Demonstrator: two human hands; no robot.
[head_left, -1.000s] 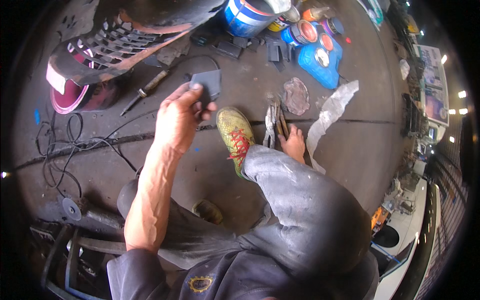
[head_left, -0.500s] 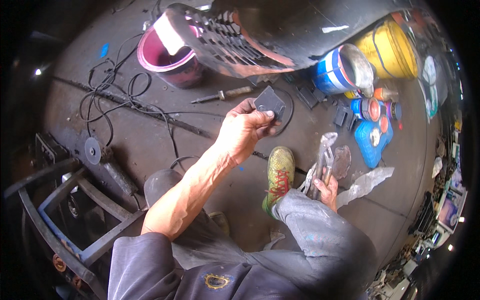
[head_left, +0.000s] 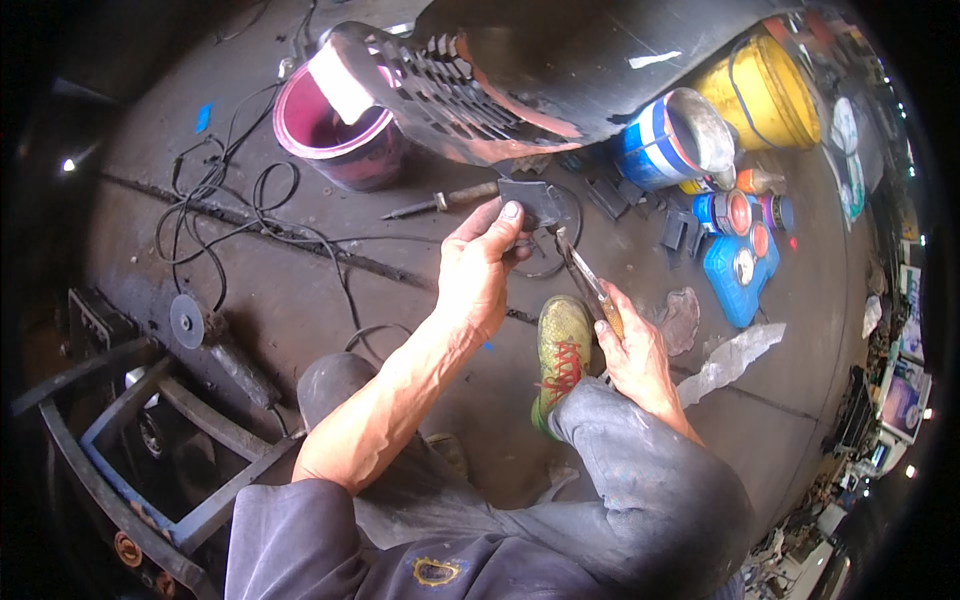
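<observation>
My left hand (head_left: 472, 268) pinches a small flat dark grey plastic piece (head_left: 538, 204) between thumb and fingers, above the floor in front of me. The fingers under the piece are partly hidden. In my right hand (head_left: 637, 352) is a pair of pliers (head_left: 588, 278), gripped by the handles and tilted toward the piece. The jaws are close to the piece's right edge; whether they touch it I cannot tell. Just beyond my left hand lies a soldering iron (head_left: 440, 203) with a thick handle.
A dark bumper (head_left: 590, 50) with a slotted grille spans the far side. Around it stand a pink bucket (head_left: 335, 150), a blue-and-white can (head_left: 655, 150) and a yellow bucket (head_left: 765, 95). An angle grinder (head_left: 230, 350) and tangled cable (head_left: 265, 208) lie left, beside a metal frame (head_left: 215, 500).
My right hand has risen from beside my knee, bringing the pliers up and left to the plastic piece. My left hand has shifted slightly left and tilted the piece flatter.
</observation>
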